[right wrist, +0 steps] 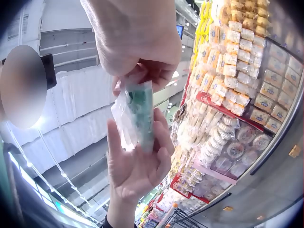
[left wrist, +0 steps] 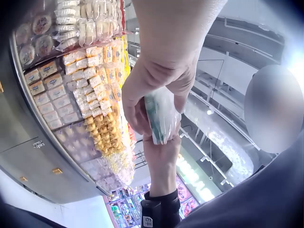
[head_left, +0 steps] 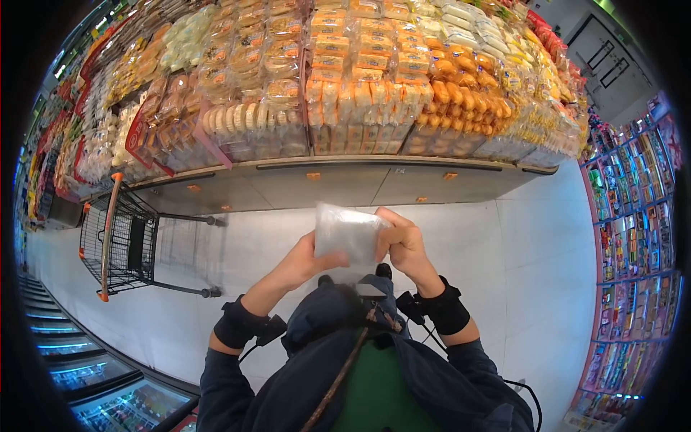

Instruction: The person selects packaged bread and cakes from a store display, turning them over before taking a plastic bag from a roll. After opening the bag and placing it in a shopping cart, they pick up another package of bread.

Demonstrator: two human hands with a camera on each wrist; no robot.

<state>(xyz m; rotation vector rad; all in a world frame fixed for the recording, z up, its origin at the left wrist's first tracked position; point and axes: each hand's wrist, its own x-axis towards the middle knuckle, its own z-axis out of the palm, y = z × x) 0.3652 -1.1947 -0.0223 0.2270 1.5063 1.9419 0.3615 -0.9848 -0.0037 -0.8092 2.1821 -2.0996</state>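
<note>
A clear plastic bag (head_left: pixel 349 232) with a blurred surface is held up in front of the body. My left hand (head_left: pixel 308 258) grips its left side, thumb over the near face. At its right edge my right hand (head_left: pixel 404 243) pinches the plastic with curled fingers. Green marking shows on the bag (left wrist: pixel 161 115) in the left wrist view, between the left hand (left wrist: pixel 159 78) and the right hand (left wrist: pixel 162 154) beyond. The right wrist view has the bag (right wrist: pixel 139 114) below the right hand (right wrist: pixel 140 52), with the left hand (right wrist: pixel 135 166) around its lower end.
Packaged breads and cakes (head_left: pixel 371 57) fill a long display shelf ahead, above a grey cabinet base (head_left: pixel 324 185). A black shopping cart (head_left: pixel 133 237) with orange handles stands at the left. Freezers (head_left: pixel 108 381) line the lower left, and stocked shelves (head_left: pixel 637 245) rise at the right.
</note>
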